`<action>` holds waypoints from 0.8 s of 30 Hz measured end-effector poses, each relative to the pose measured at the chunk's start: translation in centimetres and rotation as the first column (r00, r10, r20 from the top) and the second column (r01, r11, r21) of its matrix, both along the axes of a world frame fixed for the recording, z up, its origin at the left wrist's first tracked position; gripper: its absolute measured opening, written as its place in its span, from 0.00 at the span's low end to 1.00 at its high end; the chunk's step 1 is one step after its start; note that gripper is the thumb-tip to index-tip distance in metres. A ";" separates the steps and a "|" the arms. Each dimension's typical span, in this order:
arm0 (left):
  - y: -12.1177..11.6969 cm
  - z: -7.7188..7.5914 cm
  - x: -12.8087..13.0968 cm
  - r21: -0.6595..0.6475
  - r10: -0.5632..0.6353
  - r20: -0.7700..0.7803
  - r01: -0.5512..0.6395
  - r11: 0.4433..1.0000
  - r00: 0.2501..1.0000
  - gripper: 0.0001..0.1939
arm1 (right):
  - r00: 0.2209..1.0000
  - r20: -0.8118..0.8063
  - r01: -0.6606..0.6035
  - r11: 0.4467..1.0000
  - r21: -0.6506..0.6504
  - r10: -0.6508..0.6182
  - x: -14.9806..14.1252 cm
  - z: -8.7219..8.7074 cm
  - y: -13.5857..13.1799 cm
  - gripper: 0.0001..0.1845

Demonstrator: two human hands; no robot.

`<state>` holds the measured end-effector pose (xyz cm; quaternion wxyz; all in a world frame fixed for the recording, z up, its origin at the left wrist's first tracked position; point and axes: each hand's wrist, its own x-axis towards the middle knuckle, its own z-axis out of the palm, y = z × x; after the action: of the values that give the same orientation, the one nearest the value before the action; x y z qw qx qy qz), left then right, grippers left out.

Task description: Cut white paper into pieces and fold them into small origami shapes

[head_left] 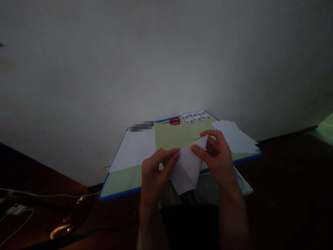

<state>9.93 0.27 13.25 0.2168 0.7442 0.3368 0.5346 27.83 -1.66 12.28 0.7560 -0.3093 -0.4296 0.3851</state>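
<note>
A folded white paper (pixel 187 166) is held up above the near edge of a small green table with a blue rim (pixel 122 192). My left hand (pixel 155 173) pinches the paper's left side with thumb and fingers closed on it. My right hand (pixel 217 154) grips the upper right corner, thumb pressed on the front. The paper comes to a point at the top right and hangs down toward me.
On the table lie a white sheet (pixel 135 148) at the left, a stack of white sheets (pixel 235 137) at the right, red scissors (pixel 174 121) and several small folded paper pieces (pixel 195 116) at the far edge. A pale wall stands behind. White cables (pixel 18 208) lie on the dark floor at the left.
</note>
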 end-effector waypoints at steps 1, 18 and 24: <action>0.0 0.1 0.0 0.001 0.006 -0.003 -0.006 1.000 1.000 0.08 | 1.000 0.003 0.003 1.000 -0.001 -0.003 0.0 0.0 0.0 0.22; -0.8 0.9 -0.1 0.025 0.040 -0.113 -0.038 0.999 0.993 0.07 | 0.999 0.037 0.038 0.997 -0.060 -0.036 0.1 -0.2 -0.1 0.21; -0.9 0.8 0.0 0.051 0.028 -0.119 -0.022 0.998 0.993 0.06 | 0.999 0.006 0.035 0.998 -0.051 -0.035 0.7 -0.8 0.4 0.16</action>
<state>9.89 -0.60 14.08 0.1709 0.7757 0.3450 0.5000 28.56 -1.23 11.49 0.7533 -0.3370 -0.4161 0.3819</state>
